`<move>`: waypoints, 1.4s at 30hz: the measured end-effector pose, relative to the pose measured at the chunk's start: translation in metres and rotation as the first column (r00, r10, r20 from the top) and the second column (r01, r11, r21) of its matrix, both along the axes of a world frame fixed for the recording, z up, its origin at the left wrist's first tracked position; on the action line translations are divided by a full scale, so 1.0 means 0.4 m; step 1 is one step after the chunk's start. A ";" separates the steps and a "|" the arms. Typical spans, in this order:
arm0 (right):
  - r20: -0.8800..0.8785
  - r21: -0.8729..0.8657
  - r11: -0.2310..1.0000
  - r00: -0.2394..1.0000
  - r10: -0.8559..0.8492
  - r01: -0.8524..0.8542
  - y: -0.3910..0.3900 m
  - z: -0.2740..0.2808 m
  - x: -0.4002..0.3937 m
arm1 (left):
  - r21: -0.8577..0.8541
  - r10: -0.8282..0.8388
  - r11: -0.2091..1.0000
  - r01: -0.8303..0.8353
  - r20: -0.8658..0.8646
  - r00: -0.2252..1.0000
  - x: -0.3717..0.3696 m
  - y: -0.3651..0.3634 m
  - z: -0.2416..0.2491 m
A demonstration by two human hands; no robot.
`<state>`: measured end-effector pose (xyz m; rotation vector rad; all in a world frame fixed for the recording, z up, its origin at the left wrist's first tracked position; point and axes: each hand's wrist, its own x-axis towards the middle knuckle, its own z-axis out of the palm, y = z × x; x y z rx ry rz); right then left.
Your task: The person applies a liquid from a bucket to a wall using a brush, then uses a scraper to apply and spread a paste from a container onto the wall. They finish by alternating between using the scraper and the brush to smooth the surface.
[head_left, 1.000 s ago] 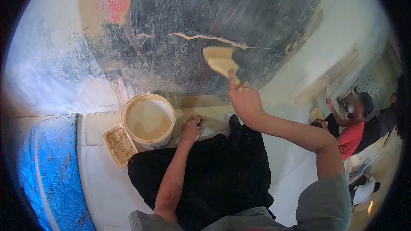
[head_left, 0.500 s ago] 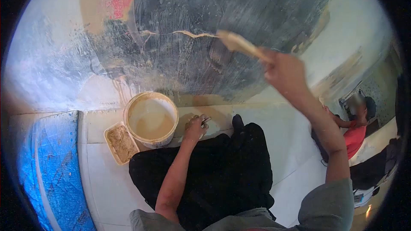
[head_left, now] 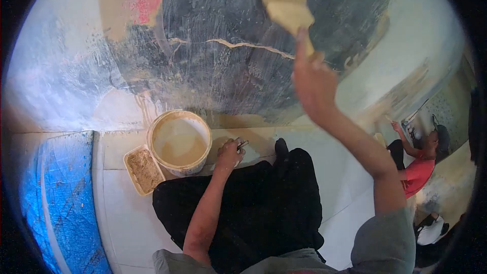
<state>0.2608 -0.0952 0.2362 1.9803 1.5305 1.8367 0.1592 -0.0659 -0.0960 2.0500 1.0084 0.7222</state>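
Raised in front of the dark-painted wall (head_left: 218,78), my right hand (head_left: 315,81) grips the handle of a wide, pale brush (head_left: 289,10), its bristles up and to the left. A light, jagged crack line (head_left: 253,46) runs across the wall below the brush. Low near my knees, my left hand (head_left: 229,155) is closed around a small dark object (head_left: 243,145), too small to name. Left of that hand stands a round white bucket (head_left: 154,144) with cloudy tan liquid inside. Against the bucket's left side sits a rectangular tub (head_left: 127,172) of brown paste.
Blue plastic sheeting (head_left: 66,198) covers something at the left. Pale floor tiles (head_left: 342,193) surround my black-clad legs (head_left: 253,203). Another person in a red top (head_left: 420,175) sits at the far right, one arm raised towards the wall.
My right hand has moved left with the brush, which has swung upward and now shows its broad side. My left hand has hardly moved. The other person's arm is now raised.
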 end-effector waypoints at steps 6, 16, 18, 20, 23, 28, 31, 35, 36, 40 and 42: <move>-0.149 -0.266 0.959 0.987 0.059 -0.097 -0.064 -0.255 -0.014 | 0.012 -0.070 0.998 0.069 0.083 0.994 0.040 0.023 -0.068; -0.975 0.218 0.820 -0.079 0.208 -0.529 -0.191 -0.708 0.205 | 0.031 -0.058 0.998 0.057 0.029 0.998 -0.006 -0.003 0.025; -0.955 0.295 0.813 -0.172 0.240 -0.503 -0.214 -0.685 0.187 | 0.011 -0.040 0.999 0.040 0.011 0.999 -0.020 -0.009 0.057; -0.721 0.449 0.866 -0.662 0.205 -0.221 -0.216 -0.643 0.178 | -0.010 -0.016 1.000 0.016 0.015 1.000 -0.025 -0.010 0.092; -0.618 0.560 0.818 -0.723 0.309 -0.130 -0.203 -0.688 0.202 | 0.170 -0.009 0.984 -0.047 0.317 0.948 -0.034 0.035 0.163; -0.610 0.532 0.837 -0.746 0.269 -0.133 -0.187 -0.735 0.221 | 0.606 0.136 0.716 -0.346 0.366 0.921 -0.098 0.071 0.613; -0.488 0.465 0.884 -0.847 0.211 -0.048 -0.203 -0.640 0.178 | 0.857 0.211 0.345 -0.382 0.326 0.922 -0.137 0.142 0.879; -0.521 0.468 0.877 -0.835 0.175 -0.108 -0.213 -0.645 0.182 | 0.872 0.291 0.103 -0.479 0.434 0.852 -0.162 0.295 1.080; -0.542 0.437 0.891 -0.826 0.155 -0.120 -0.217 -0.639 0.180 | 0.891 0.240 0.077 -0.447 0.419 0.876 -0.160 0.317 1.114; -0.519 0.438 0.894 -0.838 0.168 -0.092 -0.211 -0.639 0.182 | 0.970 0.279 -0.185 0.159 -0.104 0.955 -0.095 0.273 1.116; -0.542 0.387 0.902 -0.839 0.056 -0.190 -0.217 -0.637 0.184 | 0.960 0.291 -0.189 0.208 -0.147 0.945 -0.106 0.298 1.154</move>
